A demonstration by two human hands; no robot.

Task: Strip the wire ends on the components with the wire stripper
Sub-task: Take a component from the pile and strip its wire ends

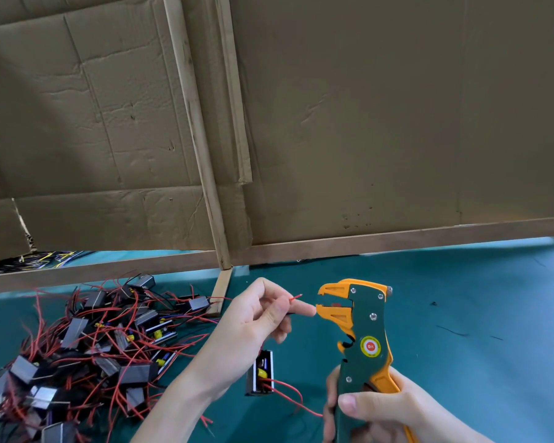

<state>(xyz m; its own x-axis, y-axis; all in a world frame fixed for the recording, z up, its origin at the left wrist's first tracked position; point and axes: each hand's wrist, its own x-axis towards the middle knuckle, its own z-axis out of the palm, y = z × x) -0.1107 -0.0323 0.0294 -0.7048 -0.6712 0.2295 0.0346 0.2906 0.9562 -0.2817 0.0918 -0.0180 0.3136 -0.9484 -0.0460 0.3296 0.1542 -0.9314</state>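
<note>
The left hand (256, 318) is raised over the teal cloth (467, 308), its forearm coming up from below with the wrist bent back. Thumb and forefinger pinch a thin red wire (296, 297), whose tip pokes out toward the wire stripper (363, 327). The forefinger tip lies right against the tool's lower orange beak. The other fingers are loosely curled.

The right hand (384, 410) clasps the stripper's handles and holds it upright, thumb across the front. The tool is hard green and orange plastic with silver rivets, and its 2 beaks gape apart.

Under the left hand is 1 small black boxy component (260, 375) with a yellow part inside; I cannot tell whether it hangs or rests. A tangled pile of components (93, 340) lies to the left. Creased cardboard (365, 123) on wooden strips (205, 155) stands behind.
</note>
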